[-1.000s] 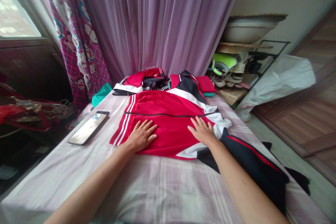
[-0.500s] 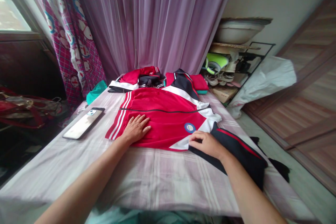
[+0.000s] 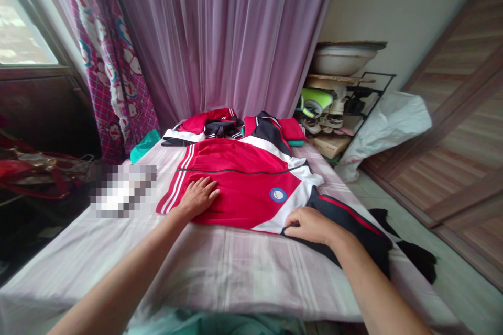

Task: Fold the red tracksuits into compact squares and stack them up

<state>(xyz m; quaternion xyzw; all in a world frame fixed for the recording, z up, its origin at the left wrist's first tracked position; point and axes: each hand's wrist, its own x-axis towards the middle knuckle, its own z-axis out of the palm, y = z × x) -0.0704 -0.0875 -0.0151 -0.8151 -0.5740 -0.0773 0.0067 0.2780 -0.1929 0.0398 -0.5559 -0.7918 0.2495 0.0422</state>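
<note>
Jacket: red, white and black, spread front up on the table, hem left, collar right (image 3: 231,196)
Left hand: flat on red front near striped hem, fingers slightly apart, grip holding nothing (image 3: 198,198)
Right hand: fingers curled, tips at near edge where white panel meets black sleeve; can't tell if grip is clamped on cloth (image 3: 308,225)
Badge: round, blue rim, on red front, between hands (image 3: 279,195)
Zip: dark, runs across jacket, beyond both hands (image 3: 236,170)
Table: plaid cloth on top (image 3: 236,267)
Clothes pile: far edge, by curtain (image 3: 192,124)
Folded clothes: right of pile, partly behind far sleeve (image 3: 291,127)
</note>
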